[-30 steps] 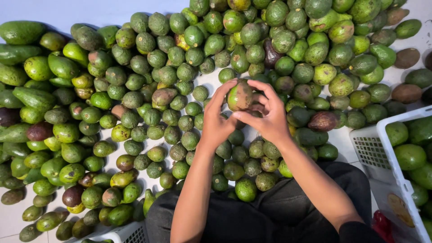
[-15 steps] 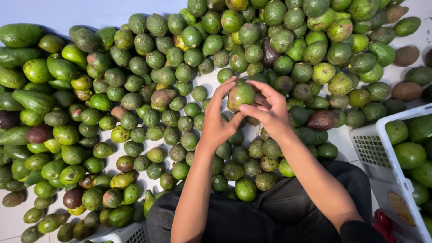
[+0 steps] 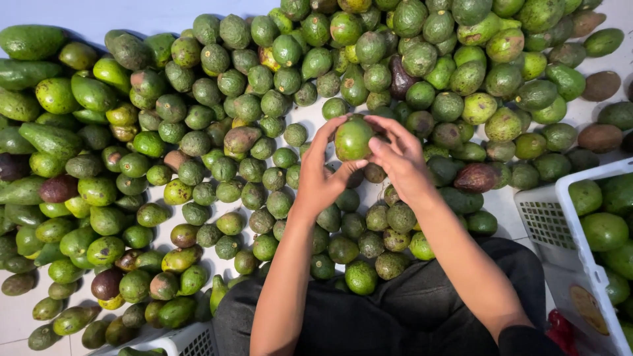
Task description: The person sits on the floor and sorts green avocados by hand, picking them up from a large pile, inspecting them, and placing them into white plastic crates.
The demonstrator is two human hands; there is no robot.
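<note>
Green fruit: a smooth, round, bright green avocado point(image 3: 353, 138) is held up between both hands, above the heap and in front of the person's chest.
Left hand: the left hand point(image 3: 323, 175) cups the fruit's left and lower side, thumb hooked beneath it, fingers point(image 3: 328, 132) curled up over the skin and lightly spread.
Right hand: the right hand point(image 3: 399, 161) closes on the right side, fingertips point(image 3: 377, 125) pressed against the top edge near the stem end.
Weight: likely moderate for its size, dense and solid; one hand would probably carry it.
Firmness: the glossy green skin suggests an unripe, hard fruit, though hard pressing could bruise it.
Grip: the skin looks smooth and a little slippery, so a cupped palm around the widest part seems safer than a fingertip pinch.
Surroundings: a spread heap of green and brownish avocados point(image 3: 217, 132) lies on a pale floor point(image 3: 132, 16); a white slatted plastic crate point(image 3: 573, 198) with more fruit stands to the right, and another white crate point(image 3: 178, 339) edges in at bottom left.
</note>
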